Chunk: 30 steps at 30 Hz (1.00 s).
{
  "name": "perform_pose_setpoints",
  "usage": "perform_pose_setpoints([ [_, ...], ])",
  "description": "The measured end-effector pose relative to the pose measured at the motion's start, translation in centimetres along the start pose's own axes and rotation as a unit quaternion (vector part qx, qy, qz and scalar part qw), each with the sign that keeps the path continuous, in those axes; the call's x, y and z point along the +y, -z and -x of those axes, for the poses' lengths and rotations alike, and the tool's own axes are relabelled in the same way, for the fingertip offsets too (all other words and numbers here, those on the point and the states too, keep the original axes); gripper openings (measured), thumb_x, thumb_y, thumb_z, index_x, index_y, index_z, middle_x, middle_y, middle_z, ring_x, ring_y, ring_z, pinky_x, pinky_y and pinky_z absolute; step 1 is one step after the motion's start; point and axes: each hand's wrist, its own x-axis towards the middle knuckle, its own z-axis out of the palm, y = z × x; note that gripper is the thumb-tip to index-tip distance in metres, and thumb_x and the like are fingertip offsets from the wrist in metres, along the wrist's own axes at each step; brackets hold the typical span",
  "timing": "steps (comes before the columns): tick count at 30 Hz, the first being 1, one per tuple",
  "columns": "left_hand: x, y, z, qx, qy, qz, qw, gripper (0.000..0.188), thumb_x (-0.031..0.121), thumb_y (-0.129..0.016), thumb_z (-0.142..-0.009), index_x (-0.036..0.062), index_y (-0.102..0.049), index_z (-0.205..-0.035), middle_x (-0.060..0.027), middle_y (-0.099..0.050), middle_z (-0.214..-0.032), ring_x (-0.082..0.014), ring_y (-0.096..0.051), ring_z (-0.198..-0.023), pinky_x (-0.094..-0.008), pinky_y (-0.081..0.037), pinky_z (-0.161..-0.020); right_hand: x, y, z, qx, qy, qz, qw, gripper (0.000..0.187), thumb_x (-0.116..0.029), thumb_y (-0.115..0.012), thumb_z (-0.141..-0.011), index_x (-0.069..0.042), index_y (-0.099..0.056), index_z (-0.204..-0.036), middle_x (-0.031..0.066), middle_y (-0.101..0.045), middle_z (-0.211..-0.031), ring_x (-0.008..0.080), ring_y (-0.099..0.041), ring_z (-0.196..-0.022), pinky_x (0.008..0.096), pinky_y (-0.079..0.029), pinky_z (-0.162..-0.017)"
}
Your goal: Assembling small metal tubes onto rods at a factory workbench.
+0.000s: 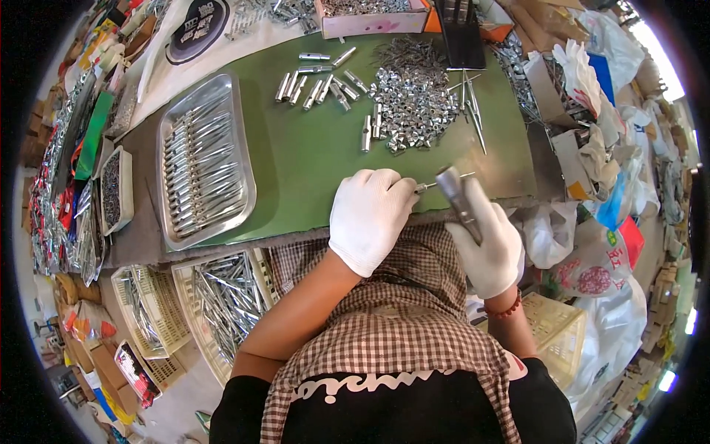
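My left hand point(370, 218), in a white knit glove, is closed at the table's front edge. Its fingertips pinch a slim silver metal rod point(423, 188), most of which the glove hides. Just right of it, my gloved right hand point(489, 248) wraps round a thick grey metal bar-shaped tool point(460, 198), blurred at its upper end. Beyond both hands lies a heap of small shiny metal fittings point(414, 107). Several silver metal tubes point(314, 90) are scattered left of that heap, and two short tubes point(366, 133) stand out at its lower left.
A metal tray point(248, 181) with rows of slender metal pieces sits left on the green mat point(288, 163). Thin pointed tools point(475, 122) lie beyond my right hand. A pink box point(373, 24) stands at the back. Plastic crates point(177, 325) of metal rods are below the table's left side.
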Motion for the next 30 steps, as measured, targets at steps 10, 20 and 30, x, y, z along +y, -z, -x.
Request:
perform_pose_setpoints([
  [10, 0.2, -0.2, 0.4, 0.026, -0.008, 0.011, 1.000, 0.013, 0.015, -0.072, -0.081, 0.0099, -0.071, -0.094, -0.0049, -0.064, -0.087, -0.0287, -0.061, -0.082, -0.0419, -0.047, -0.073, 4.8, 2.7, -2.3, 0.058, -0.209, 0.032, 0.976, 0.061, -0.017, -0.074, -0.088, -0.012, -0.054, -0.146, 0.0191, -0.071, -0.118, 0.0270, -0.073, -0.096, 0.0347, -0.055, -0.081],
  [20, 0.4, -0.5, -0.7, 0.025, -0.011, 0.022, 0.999, 0.016, 0.016, -0.074, -0.078, 0.0121, -0.073, -0.093, -0.0046, -0.064, -0.084, -0.0288, -0.061, -0.079, -0.0422, -0.047, -0.070, 9.0, 1.1, -8.5, 0.073, 0.003, 0.162, 0.984, 0.024, -0.028, -0.071, -0.089, -0.008, -0.073, -0.103, 0.0148, -0.069, -0.099, 0.0358, -0.066, -0.092, 0.0439, -0.052, -0.083],
  [30, -0.8, 2.6, -0.5, 0.051, -0.026, 0.009, 0.998, 0.007, 0.015, -0.068, -0.079, 0.0091, -0.066, -0.083, -0.0077, -0.063, -0.088, -0.0285, -0.063, -0.084, -0.0426, -0.050, -0.076, 8.1, -1.0, -10.2, -0.044, -0.113, 0.260, 0.958, 0.022, -0.025, -0.061, -0.091, -0.003, -0.064, -0.093, 0.0224, -0.066, -0.095, 0.0439, -0.063, -0.091, 0.0531, -0.050, -0.080],
])
